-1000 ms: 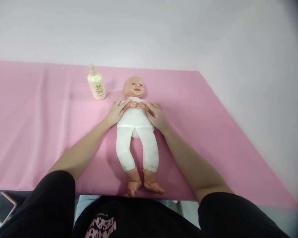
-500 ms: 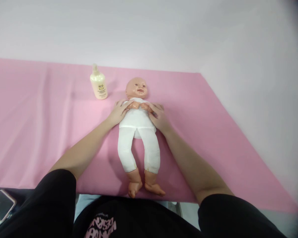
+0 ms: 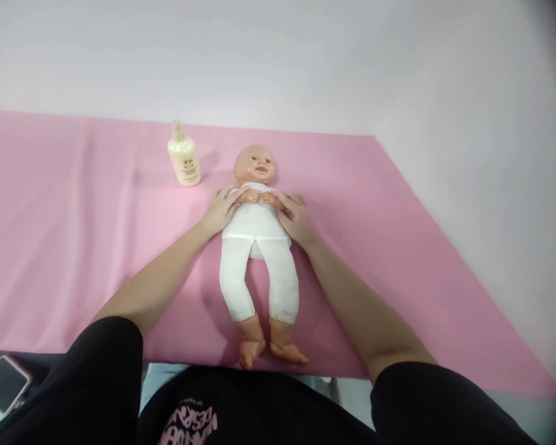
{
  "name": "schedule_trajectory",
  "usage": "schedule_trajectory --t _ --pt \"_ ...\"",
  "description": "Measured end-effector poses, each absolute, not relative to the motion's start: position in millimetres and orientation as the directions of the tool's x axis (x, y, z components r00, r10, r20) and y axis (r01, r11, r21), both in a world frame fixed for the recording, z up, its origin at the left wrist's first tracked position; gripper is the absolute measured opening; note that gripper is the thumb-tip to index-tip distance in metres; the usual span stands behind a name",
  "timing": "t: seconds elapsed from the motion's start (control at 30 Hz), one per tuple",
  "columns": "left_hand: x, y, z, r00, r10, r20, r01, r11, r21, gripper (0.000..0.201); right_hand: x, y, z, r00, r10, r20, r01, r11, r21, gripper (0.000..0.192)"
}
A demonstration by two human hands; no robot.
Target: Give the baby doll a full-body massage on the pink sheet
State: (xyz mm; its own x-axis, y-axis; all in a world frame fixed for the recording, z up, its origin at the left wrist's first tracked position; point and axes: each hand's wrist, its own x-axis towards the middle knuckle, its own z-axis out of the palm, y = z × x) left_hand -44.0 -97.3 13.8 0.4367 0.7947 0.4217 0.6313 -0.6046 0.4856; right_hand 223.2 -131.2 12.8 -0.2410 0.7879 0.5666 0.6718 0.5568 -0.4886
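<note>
A baby doll [image 3: 257, 219] in a white top and trousers lies on its back, head toward the wall and bare feet near the front edge. My left hand [image 3: 221, 211] grips its side and arm at the left, with the fingers over the upper arm. On the opposite side my right hand [image 3: 297, 217] holds the other arm and flank in the same way. Both of the doll's small hands rest on its chest between mine. Parts of my fingers are hidden behind the doll's arms and body.
A pale yellow pump bottle [image 3: 184, 162] stands left of the doll's head. Pink cloth [image 3: 389, 259] covers the table, with soft folds at the left. Behind it rises a white wall [image 3: 241, 62]. A device with a dark screen [image 3: 4, 384] sits at lower left.
</note>
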Motion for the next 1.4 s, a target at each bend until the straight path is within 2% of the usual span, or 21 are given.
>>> schedule_trajectory --t 0.47,0.63,0.73,0.87,1.0,1.1,1.17,1.23,1.3,1.4 --pt "-46.5 -96.9 14.7 0.407 0.807 0.428 0.638 -0.587 0.499 0.051 221.4 -130.0 13.1 -0.216 0.789 0.575 0.633 0.562 -0.532 0.048" --pt "-48.3 -96.9 13.4 0.383 0.803 0.456 0.633 -0.588 0.503 0.050 222.5 -126.1 5.5 -0.147 0.776 0.613 0.606 0.561 -0.564 0.054" --pt "-51.2 -98.1 12.9 0.297 0.794 0.530 0.602 -0.587 0.542 0.055 222.2 -123.8 3.7 -0.056 0.762 0.645 0.549 0.563 -0.618 0.063" --pt "-55.8 -95.8 10.2 0.078 0.792 0.605 0.499 -0.557 0.664 0.068 224.4 -118.9 7.9 0.098 0.697 0.710 0.521 0.572 -0.633 0.069" --pt "-63.5 -82.7 0.4 -0.202 0.805 0.557 0.387 -0.457 0.801 0.069 238.5 -105.3 -0.3 0.223 0.619 0.753 0.589 0.530 -0.610 0.069" --pt "-73.3 -67.9 -11.0 -0.353 0.809 0.470 0.287 -0.384 0.878 0.062 254.9 -90.0 -21.3 0.304 0.612 0.730 0.578 0.490 -0.652 0.066" --pt "-80.3 -58.4 -17.8 -0.368 0.841 0.397 0.272 -0.311 0.911 0.058 263.7 -80.8 -35.8 0.382 0.639 0.668 0.506 0.460 -0.730 0.065" --pt "-85.7 -51.0 -22.2 -0.312 0.885 0.345 0.287 -0.258 0.922 0.062 268.6 -74.4 -45.5 0.412 0.651 0.638 0.454 0.461 -0.763 0.066" --pt "-88.3 -46.6 -24.4 -0.271 0.910 0.315 0.259 -0.246 0.934 0.067 269.7 -71.1 -49.6 0.389 0.635 0.668 0.444 0.506 -0.739 0.069" --pt "-87.9 -45.8 -25.6 -0.325 0.903 0.280 0.161 -0.239 0.958 0.065 267.5 -71.4 -48.8 0.364 0.616 0.699 0.451 0.540 -0.711 0.070"
